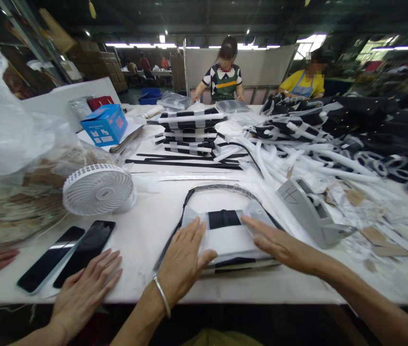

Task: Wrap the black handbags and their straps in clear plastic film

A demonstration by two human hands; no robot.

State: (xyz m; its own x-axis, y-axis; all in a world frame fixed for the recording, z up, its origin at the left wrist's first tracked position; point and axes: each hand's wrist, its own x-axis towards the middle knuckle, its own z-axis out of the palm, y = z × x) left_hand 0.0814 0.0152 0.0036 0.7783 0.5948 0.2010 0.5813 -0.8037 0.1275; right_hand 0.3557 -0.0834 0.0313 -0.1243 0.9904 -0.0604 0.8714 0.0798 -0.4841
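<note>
A black handbag (pixel 221 218) lies flat on the table in front of me, mostly covered by a white wrapping sheet (pixel 232 241) and translucent film. Its strap (pixel 185 199) arches away from me behind it. My left hand (pixel 185 254), with a bracelet at the wrist, rests on the left side of the wrapped bag, fingers stretched out and thumb apart. On the opposite side my right hand (pixel 279 242) touches the wrapping with its fingers extended. Neither hand is closed round anything.
Two phones (pixel 84 252) and a white fan (pixel 99 190) are at left, beside another person's hand (pixel 88 274). A grey tape dispenser (pixel 310 211) stands at right near white foam tubes (pixel 297 161). Stacked wrapped bags (pixel 189 132) and a blue box (pixel 105 125) sit farther back.
</note>
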